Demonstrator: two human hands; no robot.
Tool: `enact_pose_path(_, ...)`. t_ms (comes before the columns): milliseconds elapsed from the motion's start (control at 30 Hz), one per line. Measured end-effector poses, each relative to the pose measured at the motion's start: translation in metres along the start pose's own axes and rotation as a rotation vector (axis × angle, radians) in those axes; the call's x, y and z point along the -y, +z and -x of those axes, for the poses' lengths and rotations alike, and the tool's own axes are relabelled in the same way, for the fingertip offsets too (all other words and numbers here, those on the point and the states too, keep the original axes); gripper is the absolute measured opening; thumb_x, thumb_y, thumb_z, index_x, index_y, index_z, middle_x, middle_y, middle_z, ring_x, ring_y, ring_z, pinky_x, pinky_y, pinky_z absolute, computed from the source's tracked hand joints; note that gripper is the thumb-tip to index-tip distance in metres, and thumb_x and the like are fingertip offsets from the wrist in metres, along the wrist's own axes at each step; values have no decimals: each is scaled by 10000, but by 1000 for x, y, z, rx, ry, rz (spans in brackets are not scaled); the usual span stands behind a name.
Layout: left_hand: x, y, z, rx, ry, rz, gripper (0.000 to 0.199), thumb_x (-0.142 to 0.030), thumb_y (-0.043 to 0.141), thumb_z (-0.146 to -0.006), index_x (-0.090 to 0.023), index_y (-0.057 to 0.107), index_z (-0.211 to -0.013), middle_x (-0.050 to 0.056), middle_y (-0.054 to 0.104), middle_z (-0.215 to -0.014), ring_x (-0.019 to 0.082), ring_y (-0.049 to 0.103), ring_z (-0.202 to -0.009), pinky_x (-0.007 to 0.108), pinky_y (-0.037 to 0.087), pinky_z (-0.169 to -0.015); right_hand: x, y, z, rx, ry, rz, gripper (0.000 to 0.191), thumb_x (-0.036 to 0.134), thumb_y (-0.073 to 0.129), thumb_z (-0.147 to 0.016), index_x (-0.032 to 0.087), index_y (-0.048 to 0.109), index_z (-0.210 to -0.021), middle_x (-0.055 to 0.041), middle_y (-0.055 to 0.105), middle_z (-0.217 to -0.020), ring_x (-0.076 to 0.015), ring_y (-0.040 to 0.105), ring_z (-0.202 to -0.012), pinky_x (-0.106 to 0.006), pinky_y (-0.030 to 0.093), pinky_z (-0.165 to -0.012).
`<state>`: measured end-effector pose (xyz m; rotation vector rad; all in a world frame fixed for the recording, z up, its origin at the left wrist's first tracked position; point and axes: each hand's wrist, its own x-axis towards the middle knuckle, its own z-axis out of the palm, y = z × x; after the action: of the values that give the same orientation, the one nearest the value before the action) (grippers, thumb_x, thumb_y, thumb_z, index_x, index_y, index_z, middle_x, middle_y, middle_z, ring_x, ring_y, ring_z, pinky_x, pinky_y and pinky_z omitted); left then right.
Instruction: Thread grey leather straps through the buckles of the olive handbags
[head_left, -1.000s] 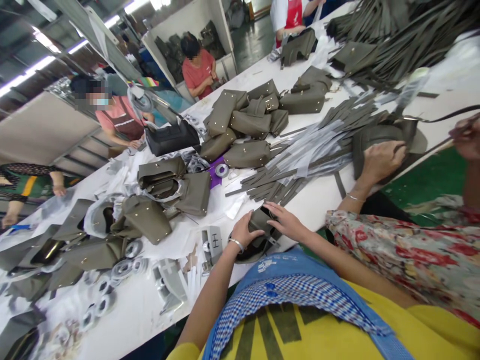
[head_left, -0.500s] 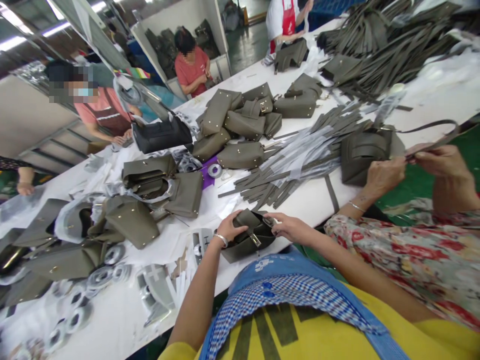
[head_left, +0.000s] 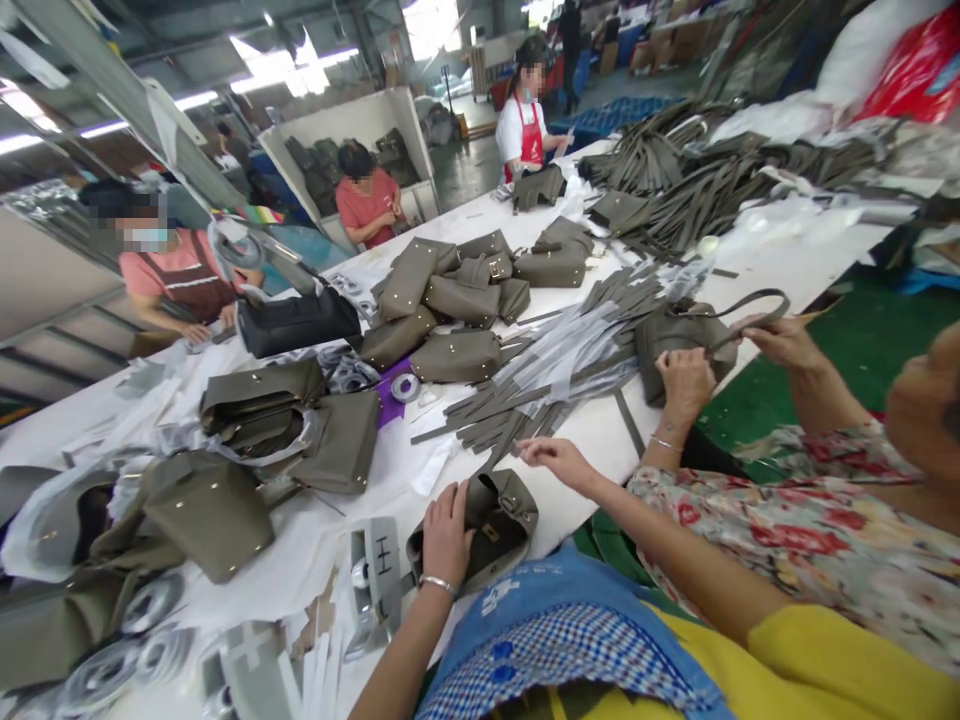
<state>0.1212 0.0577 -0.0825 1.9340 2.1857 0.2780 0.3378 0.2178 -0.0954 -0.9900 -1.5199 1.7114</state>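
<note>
An olive-grey leather handbag (head_left: 517, 515) stands at the table's near edge against my apron, its top gaping and a metal clasp part showing inside. My left hand (head_left: 448, 535) grips the bag's left side, fingers along the outer panel and thumb toward the opening. Beyond the bag, my right hand (head_left: 559, 462) is stretched out over the table with its fingers extended. It is apart from the bag, beside the near ends of a bundle of olive straps (head_left: 487, 430). I see nothing held in it.
At my right, a co-worker's hands (head_left: 686, 385) work a strap on another bag (head_left: 649, 345). Finished-looking bags (head_left: 454, 290) pile up mid-table; more bags (head_left: 210, 510) lie left among tape rolls (head_left: 405, 388). A metal H-marked block (head_left: 379, 560) is near my left arm. Other people sit across.
My right hand has left the bag and moved up toward the straps. The flap, closed over before, is now away from the opening. My view has shifted.
</note>
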Motion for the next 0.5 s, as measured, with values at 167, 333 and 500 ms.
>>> enact_pose_path(167, -4, -12, 4, 132, -14, 26, 890, -229, 670, -677, -293, 201, -1430, 102, 325, -1459, 284, 297, -1345, 500, 238, -1090, -19, -47, -53, -495, 176, -189, 82, 156, 632, -715, 158, 646, -795, -16, 664, -722, -114, 613, -659, -229, 521, -612)
enact_pose_path(333, -16, -20, 10, 238, -4, 73, 905, -246, 676, -667, -300, 201, -1436, 83, 222, -1517, 302, 185, -1394, 523, 185, -1111, -31, -52, -83, -575, 277, -297, 76, 124, 673, -708, 139, 601, -727, -28, 636, -637, -109, 604, -578, -219, 532, -547)
enact_pose_path(500, -12, -19, 23, 207, -46, 177, 795, -235, 616, -725, -254, 250, -1431, 86, 259, -1504, 265, 244, -1380, 446, 258, -1119, -32, -36, -110, -636, 265, -351, 45, 132, 630, -768, 138, 586, -766, -11, 630, -669, -91, 606, -586, -202, 533, -557)
